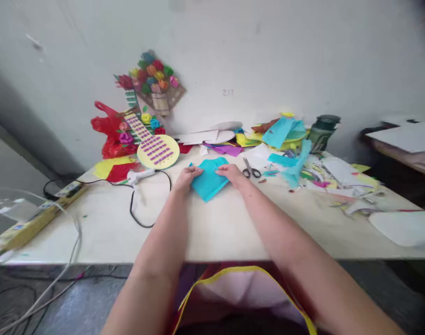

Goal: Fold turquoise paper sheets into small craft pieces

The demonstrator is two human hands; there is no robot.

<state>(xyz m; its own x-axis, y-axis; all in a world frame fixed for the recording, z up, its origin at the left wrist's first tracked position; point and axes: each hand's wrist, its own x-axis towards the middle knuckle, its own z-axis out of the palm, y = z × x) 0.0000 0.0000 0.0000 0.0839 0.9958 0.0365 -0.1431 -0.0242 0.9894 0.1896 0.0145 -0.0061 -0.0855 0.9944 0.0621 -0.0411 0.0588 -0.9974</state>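
A turquoise sheet of paper point(209, 181) is stretched between my two hands above the white table. Its lower end comes to a point toward me. My left hand point(189, 178) pinches the sheet's left edge, and my right hand point(232, 173) pinches its right edge near the top. Just right of my right hand, scissors point(251, 171) with dark handles lie on the table. A white glue gun point(141, 175) with a black cord rests to the left of my left hand.
On the white table point(229, 232), a pale yellow round-ended craft piece point(158, 151) leans at the back left by paper flowers point(155, 74). Coloured paper scraps point(284, 132) and a green bottle point(322, 134) stand back right. A power strip point(41, 223) lies far left.
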